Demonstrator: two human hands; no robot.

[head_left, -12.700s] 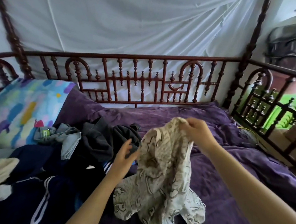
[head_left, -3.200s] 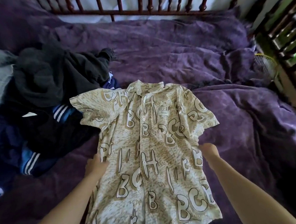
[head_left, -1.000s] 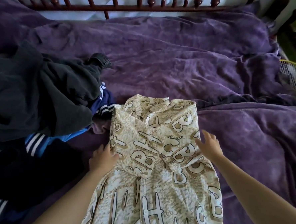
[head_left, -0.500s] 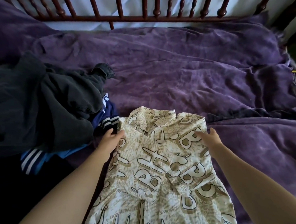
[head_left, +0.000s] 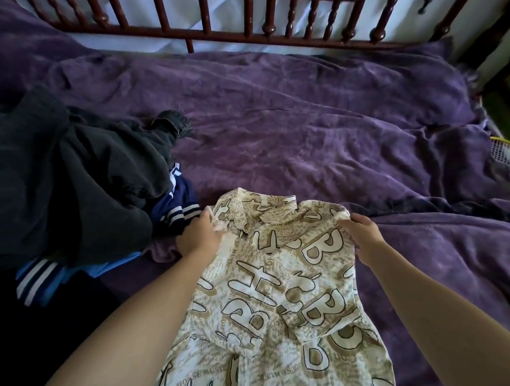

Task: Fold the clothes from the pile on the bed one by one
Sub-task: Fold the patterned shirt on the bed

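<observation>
A purple blanket (head_left: 302, 115) covers the bed, with the dark pile (head_left: 68, 180) on its left side. The next fold likely goes best if both shoulders lift evenly, keeping the tucked sleeves in. The patterned shirt (head_left: 284, 295) lies flat between the hands. The left hand (head_left: 198, 236) and right hand (head_left: 365, 236) each pinch a shoulder.

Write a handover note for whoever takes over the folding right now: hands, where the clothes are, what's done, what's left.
Hands: left hand grips the printed shirt at one shoulder corner, right hand at the other.
Shirt lies on the purple blanket, collar away from the person.
Done: both sleeves folded in across it.
Left: probably fold it hem to collar, set it aside, then work through the pile of dark clothes on the left.
</observation>
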